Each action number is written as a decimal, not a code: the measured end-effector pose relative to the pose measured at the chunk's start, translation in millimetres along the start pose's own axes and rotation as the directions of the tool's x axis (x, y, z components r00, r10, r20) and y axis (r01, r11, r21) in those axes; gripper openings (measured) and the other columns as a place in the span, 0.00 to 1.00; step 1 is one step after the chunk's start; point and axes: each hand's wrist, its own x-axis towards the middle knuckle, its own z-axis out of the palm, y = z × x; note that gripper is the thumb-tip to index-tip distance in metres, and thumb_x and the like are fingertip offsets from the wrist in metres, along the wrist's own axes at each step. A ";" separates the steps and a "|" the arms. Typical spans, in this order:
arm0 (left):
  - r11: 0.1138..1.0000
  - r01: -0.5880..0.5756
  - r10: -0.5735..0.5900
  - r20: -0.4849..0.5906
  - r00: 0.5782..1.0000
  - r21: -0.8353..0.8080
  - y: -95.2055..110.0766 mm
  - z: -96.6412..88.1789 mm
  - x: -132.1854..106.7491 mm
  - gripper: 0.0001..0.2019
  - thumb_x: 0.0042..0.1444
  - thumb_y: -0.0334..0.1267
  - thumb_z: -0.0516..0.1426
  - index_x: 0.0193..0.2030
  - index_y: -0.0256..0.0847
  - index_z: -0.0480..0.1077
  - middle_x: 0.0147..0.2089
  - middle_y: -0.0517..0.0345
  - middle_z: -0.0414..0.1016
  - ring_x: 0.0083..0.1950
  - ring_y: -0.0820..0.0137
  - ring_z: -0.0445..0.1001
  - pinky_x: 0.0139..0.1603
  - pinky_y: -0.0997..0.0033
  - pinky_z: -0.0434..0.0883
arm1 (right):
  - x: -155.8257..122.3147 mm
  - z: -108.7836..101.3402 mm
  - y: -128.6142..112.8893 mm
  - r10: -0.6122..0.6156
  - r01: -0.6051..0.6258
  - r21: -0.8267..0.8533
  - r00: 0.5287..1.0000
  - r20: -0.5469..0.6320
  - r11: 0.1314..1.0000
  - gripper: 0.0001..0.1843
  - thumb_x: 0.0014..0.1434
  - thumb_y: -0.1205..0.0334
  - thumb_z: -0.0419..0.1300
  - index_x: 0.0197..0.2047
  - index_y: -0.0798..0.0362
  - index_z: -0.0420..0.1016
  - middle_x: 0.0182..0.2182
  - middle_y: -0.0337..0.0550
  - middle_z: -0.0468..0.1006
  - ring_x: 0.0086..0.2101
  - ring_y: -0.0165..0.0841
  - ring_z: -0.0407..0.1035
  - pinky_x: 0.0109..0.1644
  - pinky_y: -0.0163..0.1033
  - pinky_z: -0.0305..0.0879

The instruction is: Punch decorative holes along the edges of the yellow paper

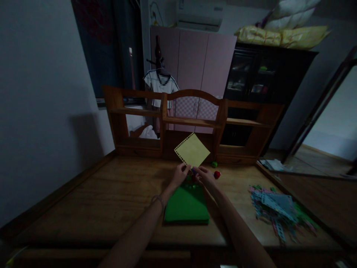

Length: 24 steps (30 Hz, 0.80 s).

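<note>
A yellow sheet of loose-leaf paper [193, 150], with punched holes along one edge, stands tilted on its corner above the desk. My left hand [180, 175] pinches its lower corner between thumb and fingers. Close against that corner, my right hand [205, 177] has its fingers closed around something small and dark bluish, too dim to name. Below both hands lies a thick green stack [186, 206], perhaps foam or felt sheets, with small green bits at its far end. A red ball-like piece [217, 174] and a green one [214, 164] sit just beyond my right hand.
On the right of the wooden desk [111, 193] lies a heap of cut paper strips [279, 208] in blue, pink and green. A wooden shelf unit [192, 121] runs along the desk's back edge. A wall borders the left side.
</note>
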 end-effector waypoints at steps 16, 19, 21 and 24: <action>1.000 -0.015 0.015 0.015 1.000 -0.001 2.7 -0.5 -0.9 0.16 0.54 0.48 0.51 0.31 0.35 0.71 0.29 0.56 0.74 0.30 0.70 0.70 0.31 0.74 0.64 | -3.5 1.1 -3.9 0.023 -0.024 0.061 1.000 0.021 0.998 0.20 0.42 0.46 0.65 0.29 0.55 0.72 0.17 0.36 0.68 0.17 0.25 0.61 0.19 0.30 0.52; 1.000 -0.015 0.015 0.021 1.000 0.008 4.9 -1.1 -1.2 0.16 0.54 0.48 0.51 0.32 0.35 0.71 0.30 0.55 0.74 0.31 0.69 0.70 0.32 0.74 0.64 | -3.6 1.7 -4.2 0.036 -0.037 0.074 0.999 0.013 0.997 0.20 0.42 0.47 0.65 0.29 0.54 0.72 0.17 0.36 0.68 0.17 0.25 0.60 0.20 0.31 0.53; 1.000 -0.026 0.026 0.017 1.000 0.011 5.6 -1.0 -1.3 0.16 0.54 0.48 0.51 0.33 0.35 0.71 0.31 0.54 0.75 0.33 0.69 0.71 0.33 0.73 0.65 | -3.1 2.1 -3.7 0.042 -0.043 0.093 0.999 0.019 0.995 0.19 0.42 0.47 0.65 0.30 0.54 0.72 0.18 0.36 0.68 0.17 0.24 0.60 0.20 0.30 0.53; 0.999 -0.042 0.042 0.008 0.999 0.012 5.9 -0.4 -1.7 0.16 0.55 0.47 0.52 0.34 0.35 0.72 0.33 0.54 0.76 0.34 0.68 0.71 0.34 0.73 0.65 | -2.6 2.5 -3.0 0.045 -0.048 0.114 0.999 0.020 0.992 0.20 0.41 0.47 0.66 0.31 0.54 0.72 0.20 0.36 0.69 0.17 0.24 0.59 0.20 0.30 0.54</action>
